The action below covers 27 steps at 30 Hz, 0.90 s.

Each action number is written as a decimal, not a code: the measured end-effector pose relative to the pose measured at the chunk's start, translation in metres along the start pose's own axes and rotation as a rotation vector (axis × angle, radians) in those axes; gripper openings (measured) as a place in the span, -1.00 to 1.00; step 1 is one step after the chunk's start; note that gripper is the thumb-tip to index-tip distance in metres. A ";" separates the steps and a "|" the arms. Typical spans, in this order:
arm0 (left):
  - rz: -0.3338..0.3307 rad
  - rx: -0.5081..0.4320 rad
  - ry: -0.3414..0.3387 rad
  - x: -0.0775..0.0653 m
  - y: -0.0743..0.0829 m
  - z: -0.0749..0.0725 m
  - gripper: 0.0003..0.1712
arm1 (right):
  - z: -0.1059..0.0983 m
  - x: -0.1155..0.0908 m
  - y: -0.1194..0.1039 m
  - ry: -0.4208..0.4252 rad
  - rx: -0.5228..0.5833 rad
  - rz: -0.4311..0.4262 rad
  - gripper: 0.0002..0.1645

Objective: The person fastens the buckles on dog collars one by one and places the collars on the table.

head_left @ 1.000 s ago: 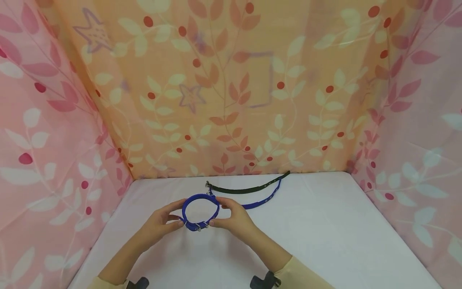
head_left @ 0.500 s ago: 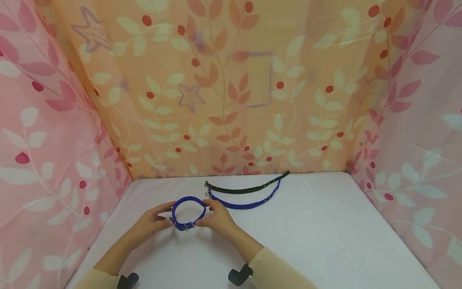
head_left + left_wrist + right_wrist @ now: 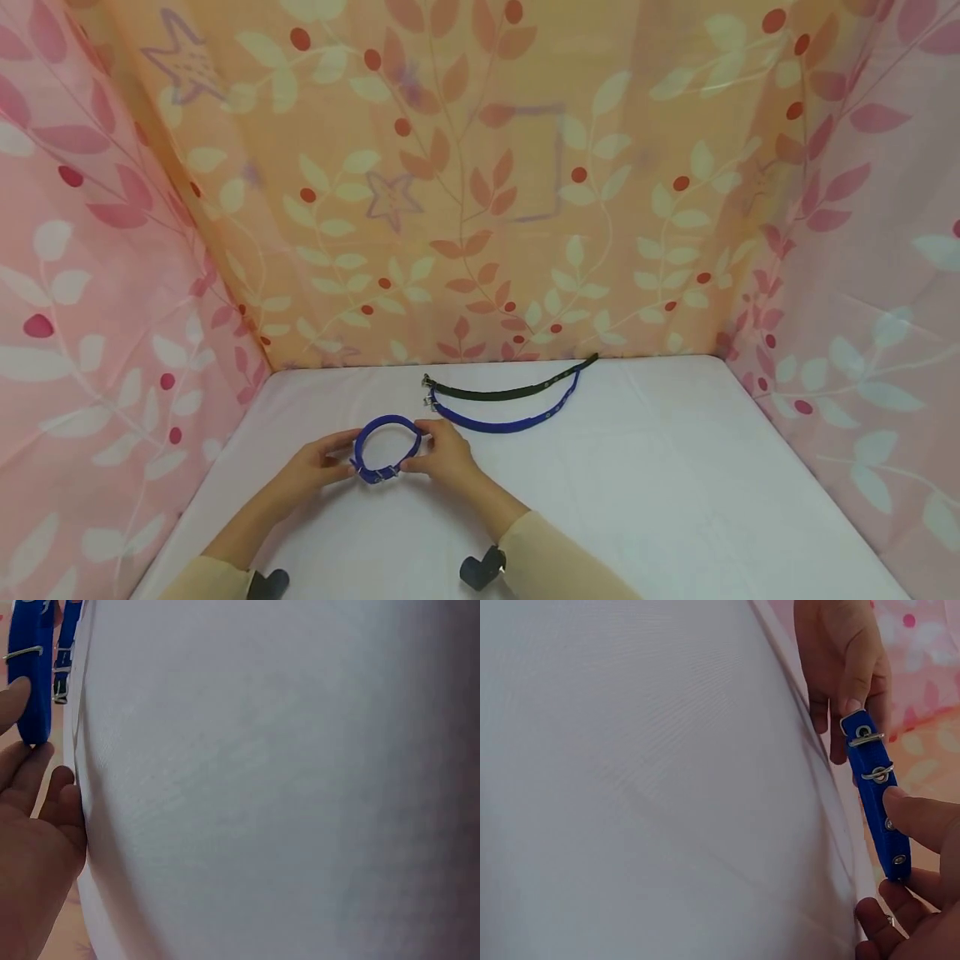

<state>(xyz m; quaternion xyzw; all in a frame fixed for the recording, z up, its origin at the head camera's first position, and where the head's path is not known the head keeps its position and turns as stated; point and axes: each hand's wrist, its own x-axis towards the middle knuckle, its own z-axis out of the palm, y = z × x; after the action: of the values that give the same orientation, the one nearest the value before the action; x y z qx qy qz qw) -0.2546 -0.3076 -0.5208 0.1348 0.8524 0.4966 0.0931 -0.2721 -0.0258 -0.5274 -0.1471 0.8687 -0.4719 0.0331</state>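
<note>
A blue collar (image 3: 389, 419), buckled into a loop, is held between both hands in the head view. My left hand (image 3: 309, 478) pinches its left side with thumb and fingers. On the opposite side, my right hand (image 3: 450, 458) grips the band near the metal buckle, thumb in front. The right wrist view shows the collar's (image 3: 873, 799) metal ring, buckle and eyelets, with the left thumb at its far end. Part of the blue band (image 3: 31, 712) also appears in the left wrist view between thumb and fingers.
Behind the hands, a dark green collar (image 3: 487, 395) and another blue collar (image 3: 501, 427) lie unfastened in curves on the white table (image 3: 637, 492). Patterned curtains (image 3: 465, 167) enclose the table at the back and both sides.
Both hands have carried the looped collar leftward and slightly down, bringing more of the blue collar on the table into view. Their hold looks the same.
</note>
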 end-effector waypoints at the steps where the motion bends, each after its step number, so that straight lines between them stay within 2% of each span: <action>1: 0.001 0.010 -0.002 0.000 -0.001 0.000 -0.25 | 0.001 0.001 0.000 0.001 -0.025 -0.001 -0.11; 6: 0.004 0.041 -0.009 0.002 -0.007 0.001 -0.23 | 0.007 0.004 0.001 0.024 -0.178 -0.011 -0.13; 10: -0.021 0.069 0.005 0.004 -0.009 0.004 -0.22 | 0.009 0.003 0.001 0.033 -0.240 -0.020 -0.13; 13: -0.053 0.077 0.019 0.004 -0.011 0.006 -0.23 | 0.009 0.002 0.000 0.028 -0.254 -0.026 -0.13; 20: -0.069 0.143 0.026 0.005 -0.007 0.008 -0.27 | 0.009 0.004 0.002 0.014 -0.257 -0.015 -0.15; 27: -0.109 0.151 0.028 0.004 -0.006 0.010 -0.28 | 0.010 0.005 0.003 0.004 -0.244 -0.009 -0.15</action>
<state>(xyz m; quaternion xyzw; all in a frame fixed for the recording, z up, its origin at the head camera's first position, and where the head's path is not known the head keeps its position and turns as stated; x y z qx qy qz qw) -0.2566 -0.3003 -0.5307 0.0880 0.8946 0.4270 0.0976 -0.2757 -0.0337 -0.5351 -0.1529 0.9191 -0.3630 0.0112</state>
